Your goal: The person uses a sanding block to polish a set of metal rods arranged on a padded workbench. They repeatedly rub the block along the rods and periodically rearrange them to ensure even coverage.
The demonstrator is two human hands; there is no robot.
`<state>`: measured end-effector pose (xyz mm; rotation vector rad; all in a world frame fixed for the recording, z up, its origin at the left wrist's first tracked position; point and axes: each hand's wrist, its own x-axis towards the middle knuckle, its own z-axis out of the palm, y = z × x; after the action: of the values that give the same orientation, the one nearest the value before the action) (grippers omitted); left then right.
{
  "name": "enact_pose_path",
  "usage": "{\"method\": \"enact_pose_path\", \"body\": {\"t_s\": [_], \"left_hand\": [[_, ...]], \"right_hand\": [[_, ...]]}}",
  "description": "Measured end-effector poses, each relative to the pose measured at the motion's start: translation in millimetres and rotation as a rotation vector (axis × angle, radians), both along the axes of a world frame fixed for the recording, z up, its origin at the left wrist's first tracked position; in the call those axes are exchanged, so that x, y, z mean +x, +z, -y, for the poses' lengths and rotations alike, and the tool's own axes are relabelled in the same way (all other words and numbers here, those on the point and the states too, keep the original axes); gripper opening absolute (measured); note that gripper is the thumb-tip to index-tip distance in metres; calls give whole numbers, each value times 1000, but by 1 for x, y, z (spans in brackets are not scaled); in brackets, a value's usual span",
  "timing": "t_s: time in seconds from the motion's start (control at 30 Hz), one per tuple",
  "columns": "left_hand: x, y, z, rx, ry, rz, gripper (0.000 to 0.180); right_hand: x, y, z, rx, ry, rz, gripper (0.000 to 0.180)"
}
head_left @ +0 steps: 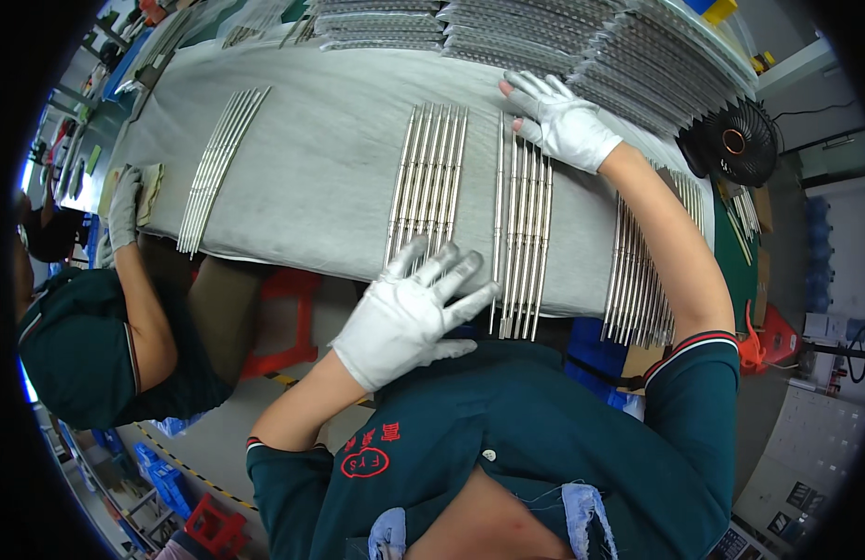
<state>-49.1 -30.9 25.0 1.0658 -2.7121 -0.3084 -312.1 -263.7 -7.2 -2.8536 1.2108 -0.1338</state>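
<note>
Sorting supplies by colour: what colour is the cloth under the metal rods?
Light grey cloth, plain, seen in the head view.

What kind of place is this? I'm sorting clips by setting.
Likely a factory assembly or inspection bench: rows of metal rods lie on a grey cloth-covered table, stacked trays of parts stand behind, and the right hand and left hand wear white gloves.

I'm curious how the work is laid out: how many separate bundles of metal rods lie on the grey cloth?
4: a far-left bundle, a middle bundle, one between the gloved hands, and a right-edge bundle; the forearm may hide more.
</note>
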Motion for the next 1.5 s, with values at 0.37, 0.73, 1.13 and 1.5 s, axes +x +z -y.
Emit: {"method": "enact_pose_path", "body": {"t_s": [0.37, 0.73, 1.13, 1.5], "left_hand": [[25, -8, -9, 27, 153, 81, 82], [-13, -18, -7, 41, -71, -45, 69], [13, -10, -14, -3, 115, -10, 80], [51, -20, -28, -11, 310, 11, 100]], "right_hand": [[113, -6, -2, -23, 234, 141, 67], [63, -4, -19, -32, 232, 1, 64], [21, 6, -70, -22, 302, 72, 64], [69, 4, -66, 0, 337, 64, 60]]}}
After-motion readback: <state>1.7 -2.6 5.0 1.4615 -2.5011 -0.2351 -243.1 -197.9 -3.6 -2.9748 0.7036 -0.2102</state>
